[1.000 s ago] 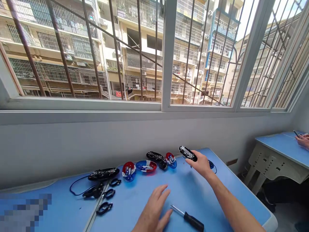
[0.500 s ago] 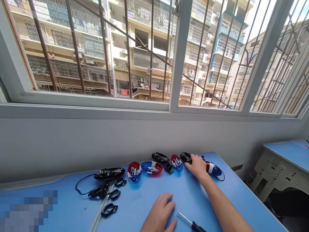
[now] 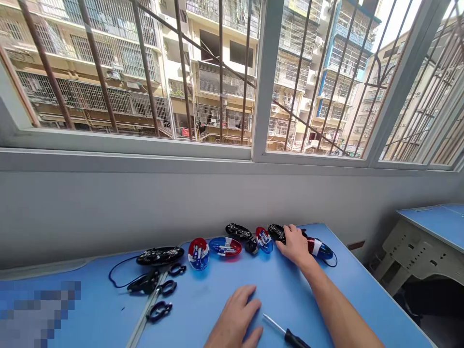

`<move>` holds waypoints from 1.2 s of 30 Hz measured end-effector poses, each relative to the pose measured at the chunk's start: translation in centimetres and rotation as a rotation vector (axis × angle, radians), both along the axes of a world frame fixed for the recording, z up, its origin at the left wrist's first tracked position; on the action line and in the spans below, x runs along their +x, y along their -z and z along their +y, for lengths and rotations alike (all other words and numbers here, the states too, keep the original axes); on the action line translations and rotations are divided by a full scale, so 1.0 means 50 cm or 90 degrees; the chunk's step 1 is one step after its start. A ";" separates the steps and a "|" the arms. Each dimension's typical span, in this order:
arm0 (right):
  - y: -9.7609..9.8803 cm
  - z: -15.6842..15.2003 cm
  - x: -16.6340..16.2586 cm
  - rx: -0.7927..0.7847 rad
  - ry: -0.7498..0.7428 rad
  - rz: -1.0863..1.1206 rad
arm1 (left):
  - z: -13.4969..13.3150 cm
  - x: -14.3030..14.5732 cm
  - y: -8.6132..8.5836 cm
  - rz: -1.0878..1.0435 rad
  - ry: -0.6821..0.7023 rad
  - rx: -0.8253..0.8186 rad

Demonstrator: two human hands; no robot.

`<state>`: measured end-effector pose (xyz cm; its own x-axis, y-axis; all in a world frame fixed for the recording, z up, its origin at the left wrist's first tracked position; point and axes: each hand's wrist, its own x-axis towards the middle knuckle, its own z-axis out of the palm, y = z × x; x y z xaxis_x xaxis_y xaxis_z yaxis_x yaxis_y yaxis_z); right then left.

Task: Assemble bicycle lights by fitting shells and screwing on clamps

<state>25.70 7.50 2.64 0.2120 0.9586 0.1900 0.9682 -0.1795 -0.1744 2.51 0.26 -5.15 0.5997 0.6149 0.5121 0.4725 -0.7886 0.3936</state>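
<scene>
My right hand reaches to the far side of the blue table and rests curled over a black mouse base set down at the wall. Just right of the hand lies a red, white and blue mouse shell with a black cable. My left hand lies flat and open on the table near me, holding nothing. A black-handled screwdriver lies right beside it.
Along the wall lie more mouse parts: a black base, a red-blue shell, another shell, a black piece, a small shell. Black parts lie front left. A second blue desk stands at right.
My right hand carried the black mouse base from the air down to the table by the wall. The view shifted a little. My left hand stayed in place.
</scene>
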 end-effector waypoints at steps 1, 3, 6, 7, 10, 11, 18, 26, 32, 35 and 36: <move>0.001 0.000 0.001 -0.001 -0.004 0.003 | 0.000 0.000 0.000 0.003 -0.001 -0.004; 0.002 0.000 0.003 -0.006 -0.009 0.011 | -0.002 0.000 -0.002 0.011 -0.001 -0.010; 0.003 0.000 0.005 -0.017 -0.016 0.023 | -0.004 -0.001 -0.009 0.025 -0.001 -0.015; 0.003 0.000 0.006 -0.022 -0.020 0.027 | -0.005 -0.001 -0.011 0.028 -0.001 -0.018; 0.001 -0.001 0.008 -0.037 -0.034 0.039 | -0.007 -0.001 -0.017 0.033 0.000 -0.028; 0.000 -0.002 0.008 -0.042 -0.039 0.042 | -0.007 -0.001 -0.018 0.034 0.001 -0.031; -0.002 -0.004 0.013 -0.069 -0.062 0.067 | -0.007 0.000 -0.028 0.064 0.008 -0.050; -0.028 -0.008 0.041 -0.107 -0.110 0.110 | -0.015 -0.004 -0.040 0.035 0.006 -0.037; -0.054 -0.025 0.096 -0.130 -0.147 0.133 | -0.012 -0.002 -0.024 0.004 0.000 -0.021; -0.073 -0.033 0.119 -0.118 -0.128 0.108 | -0.010 -0.001 -0.021 0.000 -0.001 -0.020; -0.078 -0.034 0.123 -0.107 -0.111 0.093 | -0.010 -0.001 -0.021 -0.002 -0.001 -0.020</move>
